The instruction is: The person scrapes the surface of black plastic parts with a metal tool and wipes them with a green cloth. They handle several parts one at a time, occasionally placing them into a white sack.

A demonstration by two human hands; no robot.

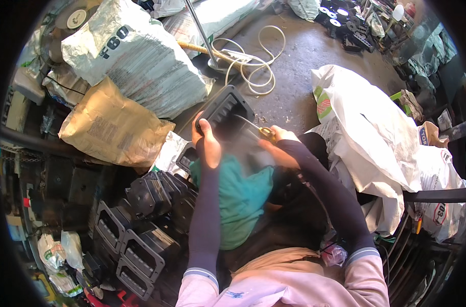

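My left hand grips the side of a black plastic housing with a rectangular frame and a ribbed inside, held tilted above my lap. Its lower part is smeared by motion. In my right hand is a thin, metal-bladed tool with a yellowish handle. The blade points left, toward the housing's opening; whether it touches the plastic I cannot tell. Beneath both hands a green cloth lies over my lap.
Several similar black housings are piled at my left. A brown paper sack and a white sack stand at the far left. White sacks flank my right side. A coiled pale hose lies on the floor ahead.
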